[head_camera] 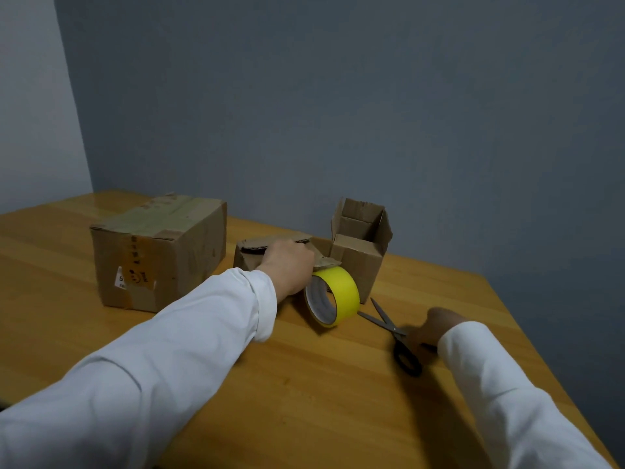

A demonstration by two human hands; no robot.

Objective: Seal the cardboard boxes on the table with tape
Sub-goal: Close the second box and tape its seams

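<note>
Three cardboard boxes stand on the wooden table (304, 394). On the left is a large box (189, 245), closed, with old tape across its top. A low small box (245, 257) sits in the middle, its flaps loose. My left hand (287, 265) lies over the small box's top with fingers curled on the flap. To the right stands a small box (360, 255) with its flaps up. A yellow tape roll (341, 292) stands on edge in front of the boxes. My right hand (436, 324) grips the black handles of the scissors (389, 324), whose blades are apart.
A grey wall runs close behind the boxes. The table's right edge slants down from the far right corner (487, 282). Bare wood lies between my two white sleeves at the front.
</note>
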